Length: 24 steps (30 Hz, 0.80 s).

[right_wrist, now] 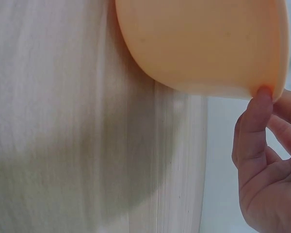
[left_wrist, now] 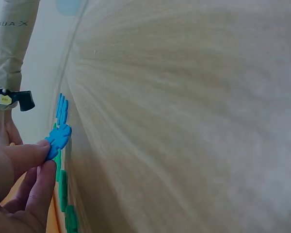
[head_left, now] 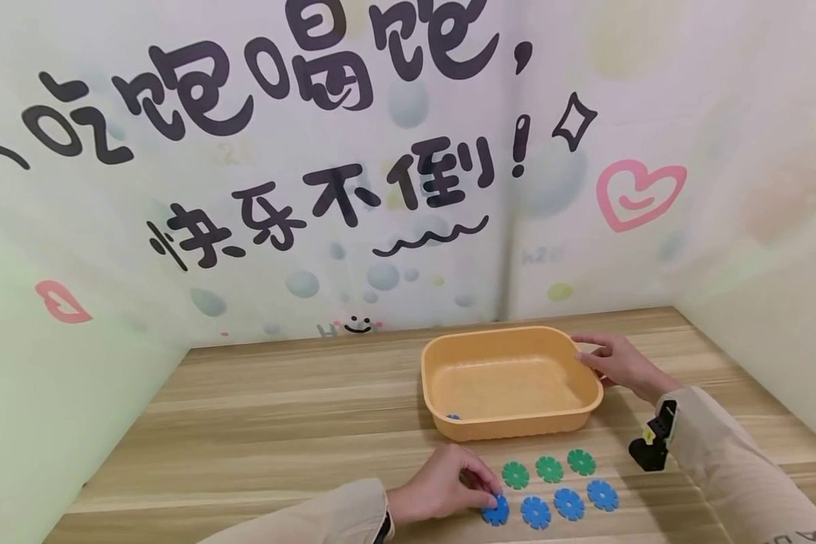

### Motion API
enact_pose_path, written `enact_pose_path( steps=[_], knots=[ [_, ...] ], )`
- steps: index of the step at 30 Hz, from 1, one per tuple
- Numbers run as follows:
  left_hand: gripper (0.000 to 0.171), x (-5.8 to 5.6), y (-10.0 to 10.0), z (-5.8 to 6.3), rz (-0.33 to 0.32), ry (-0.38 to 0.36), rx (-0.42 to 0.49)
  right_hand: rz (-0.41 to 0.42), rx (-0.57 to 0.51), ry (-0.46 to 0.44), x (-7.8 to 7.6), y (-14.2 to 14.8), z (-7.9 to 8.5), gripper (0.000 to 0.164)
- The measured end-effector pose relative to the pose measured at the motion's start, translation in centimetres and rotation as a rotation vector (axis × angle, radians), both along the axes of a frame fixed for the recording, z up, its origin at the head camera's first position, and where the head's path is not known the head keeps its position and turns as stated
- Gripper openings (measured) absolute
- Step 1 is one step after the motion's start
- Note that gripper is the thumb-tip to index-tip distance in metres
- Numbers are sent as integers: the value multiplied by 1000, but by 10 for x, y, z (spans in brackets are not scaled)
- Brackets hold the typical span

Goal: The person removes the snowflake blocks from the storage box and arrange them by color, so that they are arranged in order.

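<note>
Between the thumb and fingers of my left hand (head_left: 449, 483) is a blue notched plastic disc (head_left: 496, 515). The left wrist view shows this pinch closely, with the disc (left_wrist: 60, 138) tilted beside the other pieces. To its right, 3 more blue discs (head_left: 569, 504) lie in a row. Behind them runs a row of 3 green discs (head_left: 549, 469). My right hand (head_left: 619, 363) grips the rim of an orange plastic basin (head_left: 517, 429) at its right end; in the right wrist view a fingertip (right_wrist: 263, 94) presses the outer wall. Part of a blue piece (head_left: 452, 417) shows inside the basin.
The wood-grain table (head_left: 265, 415) extends left of the basin. A white printed curtain (head_left: 353, 189) hangs along its back, with pale side panels left and right. A black wrist device (head_left: 653, 442) juts out from the right sleeve.
</note>
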<state>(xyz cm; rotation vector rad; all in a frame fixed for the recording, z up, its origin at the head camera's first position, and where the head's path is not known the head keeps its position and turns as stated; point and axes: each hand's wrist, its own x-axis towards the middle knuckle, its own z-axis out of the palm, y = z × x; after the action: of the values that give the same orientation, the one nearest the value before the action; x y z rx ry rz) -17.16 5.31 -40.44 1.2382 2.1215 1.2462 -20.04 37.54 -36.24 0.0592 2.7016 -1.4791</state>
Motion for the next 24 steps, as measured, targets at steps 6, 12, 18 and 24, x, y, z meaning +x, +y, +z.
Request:
enact_pose_path(
  steps=[6,12,18,24],
  knots=[
    [7,2,3,-1,-16,28,12,-10,4,-8,-1,0,1,52],
    [7,4,4,-1,-25,17,0,-11,6,-12,-1,0,0,53],
    [8,3,3,-3,-14,17,-5,-14,9,-18,-1,0,0,53],
    [7,4,2,-2,-22,-1,-6,-15,9,-13,-1,0,0,53]
  ],
)
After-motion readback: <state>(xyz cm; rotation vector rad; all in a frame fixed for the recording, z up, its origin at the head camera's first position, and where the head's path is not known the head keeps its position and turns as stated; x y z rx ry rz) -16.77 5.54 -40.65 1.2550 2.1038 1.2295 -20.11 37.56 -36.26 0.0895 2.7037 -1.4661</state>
